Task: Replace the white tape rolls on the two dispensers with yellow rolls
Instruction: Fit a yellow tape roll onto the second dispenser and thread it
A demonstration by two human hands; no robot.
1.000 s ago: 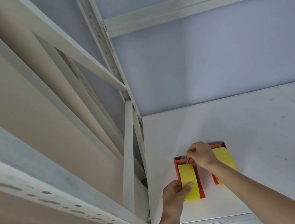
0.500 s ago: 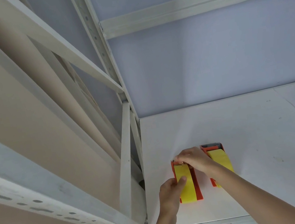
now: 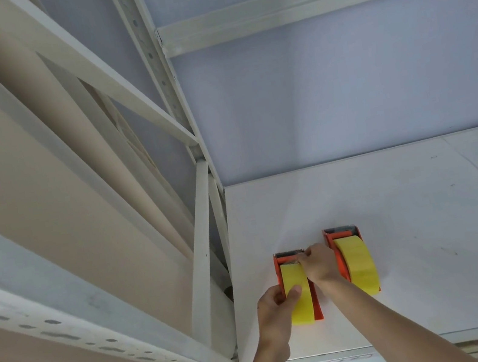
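- Fingers of the left hand (image 3: 275,311) wrap the near side of the left dispenser (image 3: 279,272), with the thumb pressed flat on its yellow roll (image 3: 298,298).
- Fingertips of the right hand (image 3: 318,265) pinch together at the far end of that same roll, just behind the dispenser's serrated cutter (image 3: 288,252); whether they hold the tape's loose end cannot be told.
- Writing: a small red-outlined label (image 3: 349,359) sits on the shelf's front edge, nearer the camera than the left dispenser, and its marks are too small to read. No brand can be made out on either dispenser.
- Holders: the left dispenser is an orange frame carrying a yellow roll. The right dispenser (image 3: 332,247), also orange, stands just beside it on the far side of the right wrist and carries a second yellow roll (image 3: 358,265).
- Both dispensers stand on the white shelf board (image 3: 431,226), with the left dispenser close to the grey metal rack upright (image 3: 205,266).
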